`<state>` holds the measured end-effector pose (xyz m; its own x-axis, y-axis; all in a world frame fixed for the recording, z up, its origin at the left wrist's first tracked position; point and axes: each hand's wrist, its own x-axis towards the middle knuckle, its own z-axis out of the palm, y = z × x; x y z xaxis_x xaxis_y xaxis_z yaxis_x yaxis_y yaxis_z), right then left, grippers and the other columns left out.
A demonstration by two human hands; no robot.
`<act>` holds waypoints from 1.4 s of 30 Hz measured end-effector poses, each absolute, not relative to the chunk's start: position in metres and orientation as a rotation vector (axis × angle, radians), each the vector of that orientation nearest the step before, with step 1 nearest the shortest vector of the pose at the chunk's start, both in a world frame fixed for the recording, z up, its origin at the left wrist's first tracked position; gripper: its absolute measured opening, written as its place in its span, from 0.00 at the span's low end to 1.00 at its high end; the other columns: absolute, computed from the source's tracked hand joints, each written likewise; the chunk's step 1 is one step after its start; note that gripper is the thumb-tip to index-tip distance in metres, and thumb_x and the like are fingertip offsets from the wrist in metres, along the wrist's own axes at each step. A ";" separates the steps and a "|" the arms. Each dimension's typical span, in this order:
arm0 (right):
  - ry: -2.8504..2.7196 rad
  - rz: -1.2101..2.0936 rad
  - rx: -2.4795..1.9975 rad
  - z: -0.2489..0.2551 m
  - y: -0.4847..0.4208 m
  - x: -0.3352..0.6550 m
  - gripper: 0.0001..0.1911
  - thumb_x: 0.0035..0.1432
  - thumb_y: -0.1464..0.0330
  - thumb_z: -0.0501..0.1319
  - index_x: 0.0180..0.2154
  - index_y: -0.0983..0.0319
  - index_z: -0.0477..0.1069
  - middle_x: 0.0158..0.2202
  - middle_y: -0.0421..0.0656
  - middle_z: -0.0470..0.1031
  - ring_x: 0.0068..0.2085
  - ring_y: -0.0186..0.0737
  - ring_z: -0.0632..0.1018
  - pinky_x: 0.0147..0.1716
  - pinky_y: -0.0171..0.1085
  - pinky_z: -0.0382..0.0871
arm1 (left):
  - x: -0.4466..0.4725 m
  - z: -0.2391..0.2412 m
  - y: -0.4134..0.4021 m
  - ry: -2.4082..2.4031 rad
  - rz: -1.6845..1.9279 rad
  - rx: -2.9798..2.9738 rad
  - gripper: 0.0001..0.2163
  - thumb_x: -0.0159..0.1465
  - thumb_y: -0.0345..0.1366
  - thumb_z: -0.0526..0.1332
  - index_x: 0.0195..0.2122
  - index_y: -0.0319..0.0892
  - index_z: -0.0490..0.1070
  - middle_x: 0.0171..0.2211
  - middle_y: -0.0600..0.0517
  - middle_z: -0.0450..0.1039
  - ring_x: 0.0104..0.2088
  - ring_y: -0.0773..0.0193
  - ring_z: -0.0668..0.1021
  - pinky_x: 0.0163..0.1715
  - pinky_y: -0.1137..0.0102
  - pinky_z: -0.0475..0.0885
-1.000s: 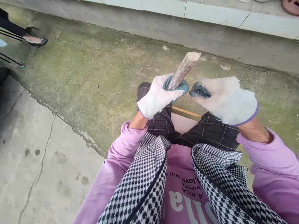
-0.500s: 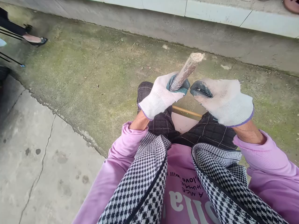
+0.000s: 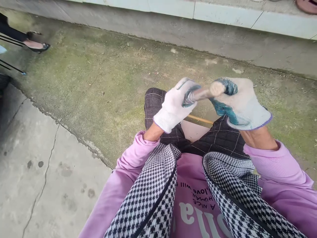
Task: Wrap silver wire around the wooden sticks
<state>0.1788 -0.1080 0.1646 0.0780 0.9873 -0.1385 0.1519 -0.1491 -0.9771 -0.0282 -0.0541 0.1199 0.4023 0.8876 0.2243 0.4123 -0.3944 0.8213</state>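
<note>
Both my hands wear white knitted gloves with dark teal palms. My left hand (image 3: 174, 105) is closed round the lower part of a thick, dirty, threaded metal rod (image 3: 201, 94). The rod points right and toward the camera, its round end (image 3: 217, 88) showing. My right hand (image 3: 239, 102) is open, palm turned toward the rod's end, with the fingers curled beside that end and touching it. Both hands are held above my knees in dark checked trousers (image 3: 158, 105).
Mossy concrete ground (image 3: 104, 76) stretches ahead to a low concrete step and white wall (image 3: 223, 16). A cracked paler slab (image 3: 37, 158) lies at the left. Another person's foot in a dark shoe (image 3: 37, 46) is at the far left. A thin wooden stick (image 3: 200, 119) lies between my knees.
The rod has swung down and to the right, from pointing up and away to lying almost level. My right hand has turned palm-out and come against the rod's end.
</note>
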 end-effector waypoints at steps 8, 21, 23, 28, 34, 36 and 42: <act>-1.898 0.528 -1.956 0.168 -0.118 0.187 0.05 0.71 0.63 0.69 0.46 0.54 0.84 0.42 0.50 0.90 0.46 0.61 0.90 0.49 0.55 0.80 | -0.026 0.150 -0.061 1.057 0.609 1.097 0.15 0.70 0.46 0.80 0.45 0.43 0.79 0.29 0.58 0.75 0.21 0.72 0.71 0.22 0.74 0.72; -1.561 0.882 -1.626 0.160 -0.116 0.189 0.08 0.58 0.61 0.72 0.30 0.51 0.75 0.27 0.42 0.76 0.32 0.49 0.77 0.32 0.47 0.70 | -0.031 0.124 -0.060 1.141 0.820 1.989 0.10 0.71 0.34 0.76 0.52 0.46 0.85 0.47 0.49 0.89 0.49 0.53 0.91 0.54 0.61 0.88; -1.374 1.131 -1.535 0.162 -0.114 0.190 0.11 0.54 0.60 0.74 0.26 0.51 0.73 0.25 0.40 0.72 0.29 0.43 0.72 0.27 0.43 0.65 | -0.036 0.121 -0.059 1.054 0.785 2.244 0.10 0.74 0.33 0.73 0.55 0.47 0.84 0.52 0.47 0.88 0.53 0.52 0.91 0.55 0.61 0.87; -1.252 1.444 -1.434 0.168 -0.111 0.192 0.16 0.54 0.50 0.80 0.31 0.51 0.80 0.27 0.40 0.74 0.28 0.43 0.71 0.24 0.42 0.64 | -0.043 0.117 -0.060 0.930 0.687 2.476 0.09 0.77 0.33 0.71 0.57 0.47 0.82 0.56 0.45 0.87 0.56 0.52 0.90 0.55 0.59 0.88; -1.383 1.083 -1.571 0.165 -0.118 0.188 0.05 0.55 0.62 0.72 0.35 0.52 0.81 0.31 0.43 0.80 0.31 0.47 0.75 0.31 0.48 0.71 | -0.040 0.137 -0.070 1.110 0.645 1.499 0.10 0.78 0.45 0.71 0.47 0.44 0.81 0.33 0.53 0.83 0.28 0.64 0.83 0.31 0.69 0.83; -1.592 0.893 -1.614 0.162 -0.122 0.188 0.04 0.58 0.63 0.73 0.37 0.52 0.82 0.34 0.44 0.83 0.36 0.53 0.81 0.37 0.50 0.75 | -0.040 0.145 -0.071 1.051 0.558 1.259 0.16 0.77 0.51 0.73 0.41 0.44 0.79 0.29 0.54 0.80 0.21 0.68 0.77 0.23 0.71 0.77; -2.108 0.613 -1.585 0.158 -0.130 0.186 0.08 0.75 0.60 0.68 0.40 0.51 0.82 0.36 0.50 0.86 0.43 0.60 0.86 0.36 0.50 0.74 | -0.037 0.155 -0.073 0.997 0.468 1.005 0.26 0.70 0.61 0.80 0.34 0.45 0.74 0.24 0.55 0.77 0.17 0.72 0.71 0.18 0.74 0.71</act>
